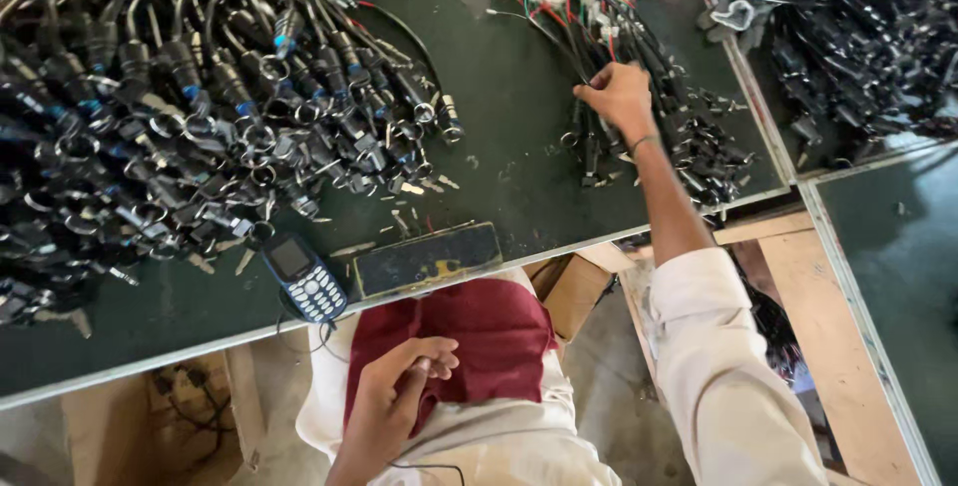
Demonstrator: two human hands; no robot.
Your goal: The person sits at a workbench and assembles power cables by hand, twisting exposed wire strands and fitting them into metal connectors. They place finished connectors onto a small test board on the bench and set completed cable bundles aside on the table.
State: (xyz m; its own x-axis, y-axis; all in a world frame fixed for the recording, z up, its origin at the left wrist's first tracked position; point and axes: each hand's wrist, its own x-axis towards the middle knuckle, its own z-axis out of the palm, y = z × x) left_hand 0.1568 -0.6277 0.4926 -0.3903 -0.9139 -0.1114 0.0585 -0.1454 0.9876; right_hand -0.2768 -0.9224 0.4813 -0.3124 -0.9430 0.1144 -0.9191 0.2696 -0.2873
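My right hand [619, 99] reaches out over the dark green table [499, 77] and grips a bundle of black cable harnesses [639, 67] with coloured wires and white plugs at the far end. My left hand [394, 401] rests in my lap on a dark red cloth [499, 331], fingers loosely curled, with a thin black wire running beneath the wrist; whether it holds anything is unclear.
A large heap of black cable assemblies with keys and rings [190, 107] fills the table's left. A blue keypad phone [304, 278] and a flat dark box [427, 258] lie at the near edge. More harnesses [858, 37] cover the adjoining table. Cardboard boxes [574, 291] stand below.
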